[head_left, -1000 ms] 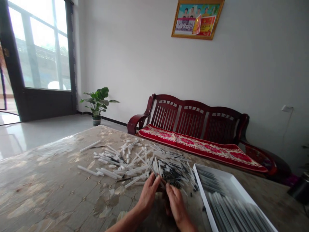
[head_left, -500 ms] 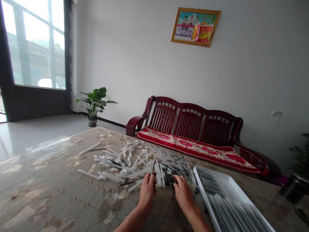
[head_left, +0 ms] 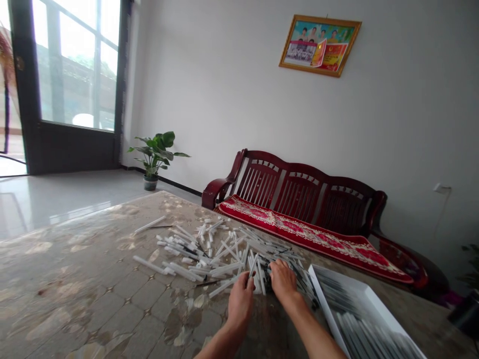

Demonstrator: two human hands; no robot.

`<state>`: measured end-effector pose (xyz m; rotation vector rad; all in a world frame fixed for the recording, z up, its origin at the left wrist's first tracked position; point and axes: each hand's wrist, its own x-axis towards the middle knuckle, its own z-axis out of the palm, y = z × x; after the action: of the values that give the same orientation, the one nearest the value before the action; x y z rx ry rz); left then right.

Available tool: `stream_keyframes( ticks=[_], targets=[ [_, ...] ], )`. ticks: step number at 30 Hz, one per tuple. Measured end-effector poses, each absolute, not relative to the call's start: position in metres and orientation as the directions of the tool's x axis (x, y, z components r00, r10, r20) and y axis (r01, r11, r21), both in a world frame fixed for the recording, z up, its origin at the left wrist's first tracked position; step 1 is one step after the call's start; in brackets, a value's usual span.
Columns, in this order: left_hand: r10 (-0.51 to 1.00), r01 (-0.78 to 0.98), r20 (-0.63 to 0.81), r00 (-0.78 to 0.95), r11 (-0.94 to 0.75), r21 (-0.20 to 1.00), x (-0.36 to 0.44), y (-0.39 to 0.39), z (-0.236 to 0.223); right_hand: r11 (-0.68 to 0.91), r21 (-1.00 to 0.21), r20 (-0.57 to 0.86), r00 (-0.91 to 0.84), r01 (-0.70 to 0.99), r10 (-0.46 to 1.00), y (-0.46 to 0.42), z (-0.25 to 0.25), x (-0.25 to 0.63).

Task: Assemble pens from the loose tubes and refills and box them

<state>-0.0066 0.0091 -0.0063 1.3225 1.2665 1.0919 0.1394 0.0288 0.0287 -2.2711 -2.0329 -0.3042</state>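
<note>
A loose pile of pen parts lies on the table: translucent white pen barrels (head_left: 181, 271), small white pieces (head_left: 209, 229) and dark thin pieces (head_left: 301, 271). My left hand (head_left: 240, 298) is at the near edge of the pile, thumb and fingers pinched round a pen barrel (head_left: 253, 264) that points up and away. To its right, my right hand (head_left: 283, 279) reaches down into the dark parts with its fingers curled. Its fingertips are partly hidden, and what they hold cannot be made out.
A white open box (head_left: 368, 304) with rows of pens stands right of my right arm. The patterned table (head_left: 93, 299) stretches to the left. Behind it are a dark red wooden bench (head_left: 299, 187) with a red cover and a potted plant (head_left: 159, 149).
The view has swung slightly left, so the scene sits further right. My right hand has moved forward, deeper into the dark parts. The barrel in my left hand now leans to the right.
</note>
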Motion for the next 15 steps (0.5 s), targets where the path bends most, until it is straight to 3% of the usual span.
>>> stream_keyframes(
  ticks=[5, 11, 15],
  targets=[
    [0.995, 0.3, -0.029, 0.093, 0.0, 0.954, -0.007, 0.003, -0.001, -0.106, 0.045, 0.254, 0.091, 0.993, 0.963, 0.019, 0.029, 0.148],
    [0.994, 0.384, -0.002, 0.11, -0.041, 0.922, -0.009, -0.001, 0.003, 0.091, -0.356, 0.499, 0.107, 0.93, 0.86, 0.004, 0.032, 0.176],
    [0.986, 0.449, 0.032, 0.161, -0.102, 0.888, -0.01, -0.005, 0.007, 0.228, -0.465, 0.555, 0.081, 0.855, 0.828, -0.012, 0.038, 0.185]
  ],
)
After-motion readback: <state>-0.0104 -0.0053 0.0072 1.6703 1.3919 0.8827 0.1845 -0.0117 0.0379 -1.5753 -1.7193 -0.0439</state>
